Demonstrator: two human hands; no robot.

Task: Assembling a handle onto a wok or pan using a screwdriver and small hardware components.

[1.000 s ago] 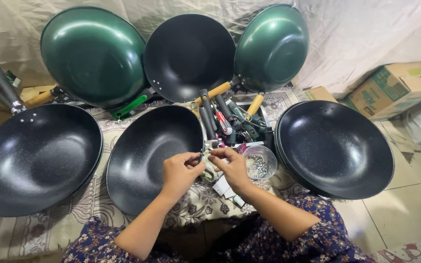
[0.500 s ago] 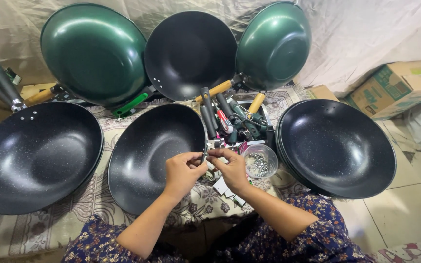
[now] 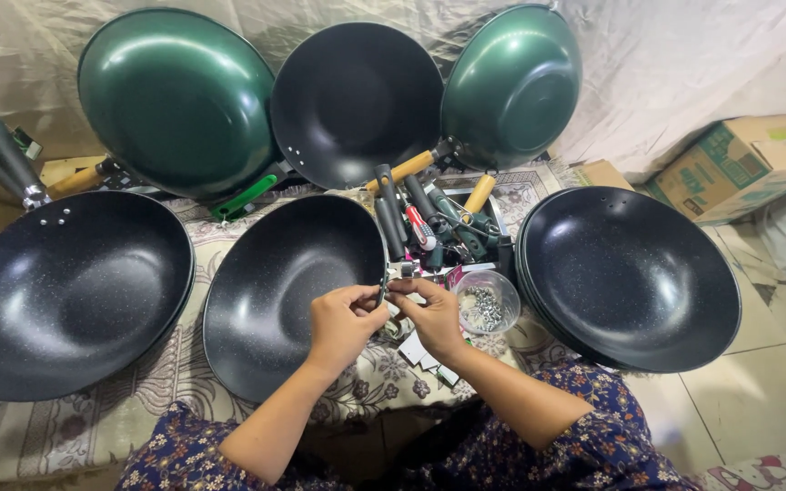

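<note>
A black speckled wok (image 3: 275, 282) lies open side up in front of me. My left hand (image 3: 343, 320) and my right hand (image 3: 429, 314) meet at its right rim, fingertips pinched together on a small metal fitting at the rim; the piece itself is mostly hidden by my fingers. Just right of my right hand stands a small clear bowl of screws (image 3: 486, 302). Behind my hands lies a pile of handles and tools (image 3: 434, 227), with dark grips, wooden grips and a red-handled screwdriver.
A second black wok (image 3: 65, 291) lies at the left, a stack of black woks (image 3: 634, 277) at the right. Two green woks (image 3: 179, 100) (image 3: 511, 82) and a black one (image 3: 357, 100) lean against the cloth-draped back. Cardboard boxes (image 3: 730, 168) sit on the tiled floor at right.
The view has shifted slightly. My hands stay pinched together at the wok's right rim with only small finger movements.
</note>
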